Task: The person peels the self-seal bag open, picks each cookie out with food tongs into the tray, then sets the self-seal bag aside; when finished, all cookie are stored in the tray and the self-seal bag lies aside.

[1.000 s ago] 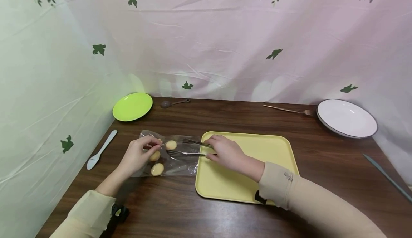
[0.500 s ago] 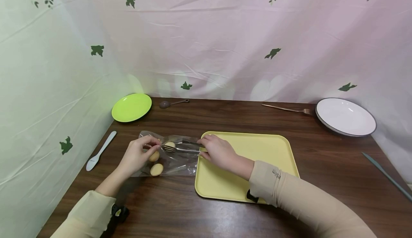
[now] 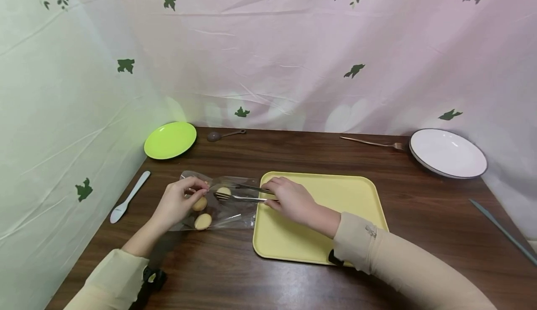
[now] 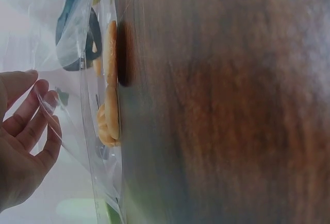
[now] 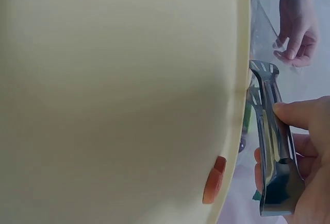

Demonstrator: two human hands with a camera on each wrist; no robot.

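My left hand (image 3: pixel 178 200) pinches the upper film of a clear plastic bag (image 3: pixel 235 217) between thumb and fingertips, lifting it. Inside the bag lie several round golden cookies (image 3: pixel 203 222), also seen edge-on as cookies (image 4: pixel 110 64) in the left wrist view. With thumb and fingers my right hand (image 3: pixel 293 201) grips metal tongs (image 3: pixel 247 199), whose arms stand apart. Their slotted tips extend over the bag's right part, one tip across the upper right cookie (image 3: pixel 225 190). In the right wrist view, the same tongs (image 5: pixel 276 136) point toward the left hand.
A yellow tray (image 3: pixel 319 249) lies under the right hand; a small reddish-brown piece (image 5: pixel 214 180) sits by its rim. Around are a green plate (image 3: pixel 169 141), white spoon (image 3: pixel 130 198), brown measuring spoon (image 3: pixel 214 136), copper fork (image 3: pixel 373 142), white dish (image 3: pixel 448 153) and grey-blue knife (image 3: pixel 503 230).
The right hand has shifted left with the tongs, then slightly back right. The tong tips have drawn closer together, and one now overlaps the upper right cookie. The left hand stays in place.
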